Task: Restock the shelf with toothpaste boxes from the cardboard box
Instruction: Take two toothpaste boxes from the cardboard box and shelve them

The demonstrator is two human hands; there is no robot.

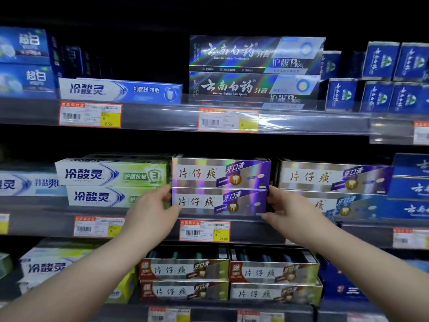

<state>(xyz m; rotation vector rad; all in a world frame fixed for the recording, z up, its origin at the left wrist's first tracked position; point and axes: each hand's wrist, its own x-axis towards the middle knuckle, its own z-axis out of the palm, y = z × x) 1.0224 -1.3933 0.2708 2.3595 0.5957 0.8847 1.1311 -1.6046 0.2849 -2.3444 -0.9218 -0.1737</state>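
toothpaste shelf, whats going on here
A person is restocking the middle shelf with both bare hands. The left hand and right hand hold the two ends of a stack of two silver-and-purple toothpaste boxes, which sits at the shelf's front edge above a price tag. A matching stack stands to its right and green-and-white boxes to its left. The cardboard supply box is not in view.

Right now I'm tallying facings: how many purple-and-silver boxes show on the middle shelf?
4: two stacked between the hands, two stacked right of them. More may sit behind.
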